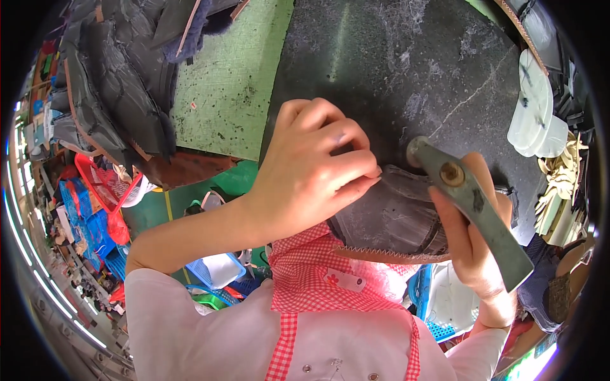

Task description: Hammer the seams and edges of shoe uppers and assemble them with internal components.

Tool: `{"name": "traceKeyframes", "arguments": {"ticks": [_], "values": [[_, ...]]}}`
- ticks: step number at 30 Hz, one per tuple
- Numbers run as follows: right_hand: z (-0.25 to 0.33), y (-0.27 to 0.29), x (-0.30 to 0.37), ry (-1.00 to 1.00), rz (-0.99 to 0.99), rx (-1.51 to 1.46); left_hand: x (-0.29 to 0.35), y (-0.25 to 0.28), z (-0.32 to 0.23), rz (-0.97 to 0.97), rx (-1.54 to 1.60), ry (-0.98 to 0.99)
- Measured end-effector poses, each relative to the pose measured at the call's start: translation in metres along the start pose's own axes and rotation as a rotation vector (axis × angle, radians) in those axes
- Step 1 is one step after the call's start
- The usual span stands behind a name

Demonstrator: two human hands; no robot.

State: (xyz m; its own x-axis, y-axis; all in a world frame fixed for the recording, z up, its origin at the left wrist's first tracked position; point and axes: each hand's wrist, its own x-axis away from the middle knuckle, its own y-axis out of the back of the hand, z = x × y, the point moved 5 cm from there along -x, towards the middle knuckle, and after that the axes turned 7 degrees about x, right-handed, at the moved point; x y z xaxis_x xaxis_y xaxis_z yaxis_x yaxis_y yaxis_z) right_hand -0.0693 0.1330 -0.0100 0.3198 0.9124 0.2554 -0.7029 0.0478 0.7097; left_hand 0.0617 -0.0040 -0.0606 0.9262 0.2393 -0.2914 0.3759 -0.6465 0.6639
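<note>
A dark grey leather piece (397,219) with a brown zigzag-stitched lower edge lies on the near edge of the black work board (381,63). My left hand (321,162) rests at its upper left, fingers curled and thumb tip pressed to the leather's edge. What lies under those fingers is hidden. In my right hand (473,238) is a hammer, held close behind its metal head (499,232). The hammer's round face is just above the board, near the leather's upper right edge. Its handle is mostly hidden by the head and my hand.
A stack of dark leather pieces (121,76) sits at the far left beside the pale green tabletop (222,82). Translucent plastic templates (537,108) lie on the right. Beyond the left edge stand a red basket (105,181) and blue plastic bins (82,209).
</note>
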Motion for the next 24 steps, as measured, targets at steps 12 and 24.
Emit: {"name": "traceKeyframes", "arguments": {"ticks": [12,24], "values": [[0.014,0.004,-0.017,0.071,0.201,0.123,-0.007,-0.009,-0.006,0.030,-0.049,-0.076],[-0.033,0.064,-0.027,-0.067,-0.249,-0.056,-0.010,-0.051,-0.042,0.246,0.094,-0.371]]}}
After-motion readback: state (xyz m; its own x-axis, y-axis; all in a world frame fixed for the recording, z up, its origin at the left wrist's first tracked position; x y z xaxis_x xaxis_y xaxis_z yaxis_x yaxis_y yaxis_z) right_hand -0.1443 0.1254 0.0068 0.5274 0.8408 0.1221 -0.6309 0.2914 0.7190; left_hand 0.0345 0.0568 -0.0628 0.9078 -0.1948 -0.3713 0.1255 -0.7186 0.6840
